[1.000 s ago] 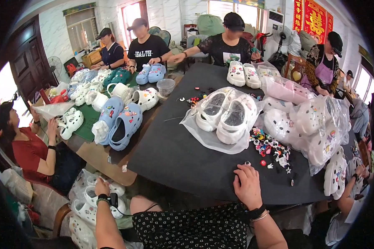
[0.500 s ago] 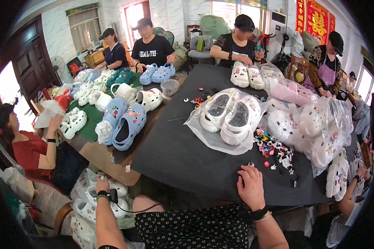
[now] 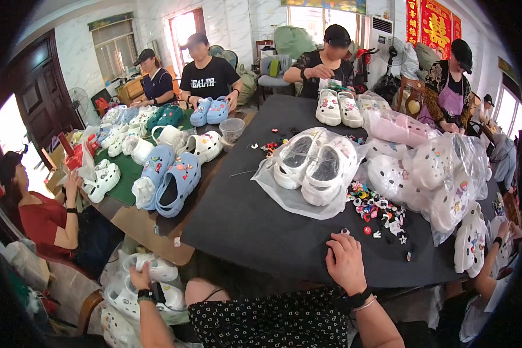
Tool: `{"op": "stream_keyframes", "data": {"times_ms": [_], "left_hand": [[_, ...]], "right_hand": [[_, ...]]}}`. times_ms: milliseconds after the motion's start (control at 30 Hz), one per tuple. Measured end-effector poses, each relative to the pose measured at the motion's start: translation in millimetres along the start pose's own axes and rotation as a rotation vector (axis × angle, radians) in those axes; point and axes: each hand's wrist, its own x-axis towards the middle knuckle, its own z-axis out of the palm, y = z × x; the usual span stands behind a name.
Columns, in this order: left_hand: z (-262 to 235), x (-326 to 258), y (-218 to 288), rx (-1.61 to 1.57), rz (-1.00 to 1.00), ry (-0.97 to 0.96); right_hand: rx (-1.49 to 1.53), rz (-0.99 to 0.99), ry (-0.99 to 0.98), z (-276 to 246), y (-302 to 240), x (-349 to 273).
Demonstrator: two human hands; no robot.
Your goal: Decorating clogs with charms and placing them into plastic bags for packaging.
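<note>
Left hand (image 3: pixel 140 277) dropped to clogs (image 3: pixel 156 269)

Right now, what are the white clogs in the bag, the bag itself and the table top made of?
White clogs: look like moulded foam or soft plastic, matte, with punched holes. Bag: thin clear plastic film, glossy and wrinkled. Table top: dark, matte, no glare; possibly a cloth or felt cover, cannot tell which.
</note>
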Motion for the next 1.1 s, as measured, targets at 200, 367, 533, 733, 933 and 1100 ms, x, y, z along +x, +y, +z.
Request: {"op": "stream_keyframes", "data": {"times_ms": [200, 367, 533, 733, 933, 1100], "left_hand": [[-62.7, -18.6, 2.7, -0.536, -0.113, 0.087], [-154.4, -17.1, 89.1, -0.573, -0.189, 0.164], [-206.5, -17.7, 168.6, -1.092, -0.228, -0.006], [-174.6, -41.6, 288.0, -1.427, -0.118, -0.461], [-108.8, -91.2, 373.9, -0.992, 0.392, -0.664], [-64.1, -159.8, 427.0, -1.407, -0.28, -1.075]], "right_hand": [[-0.02, -0.023, -0.034, -0.9, 2.0, -2.8], [-0.021, -0.008, -0.03, -1.0, 3.5, -3.8], [-0.012, -0.012, -0.013, 0.5, 3.0, -4.3], [-0.014, -0.026, -0.029, 5.9, 4.4, -5.3], [0.007, -0.03, -0.024, 1.6, 5.7, -4.2], [-0.01, -0.002, -0.033, 1.4, 2.2, -5.1]]}}
